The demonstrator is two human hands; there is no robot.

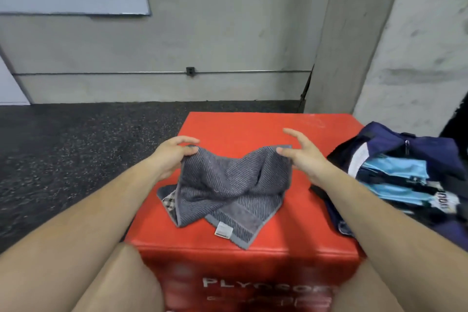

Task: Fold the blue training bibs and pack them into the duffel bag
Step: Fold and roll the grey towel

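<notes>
1. While the folded light-blue training bibs [395, 172] lie stacked inside the open navy duffel bag [390, 138], which sits against the right side of the red plyo box [240, 126], their long axis appears to run across the view, dipping slightly to the right. Which end is the neck cannot be told.
2. Just beside the bag, a grey striped towel [228, 185] hangs twisted between both hands. Its upper edge is stretched left to right, and its lower end, with a white label [223, 230], trails on the box top toward the person.
3. The left hand [172, 157] pinches one top corner between thumb and curled fingers. The right hand [301, 157] holds the other corner against its thumb, index finger lifted clear.
4. Done well, this step likely means drawing the corners apart to undo the twist, laying the towel flat on the box, then folding it no wider than the bibs so it sits squarely on them.
</notes>
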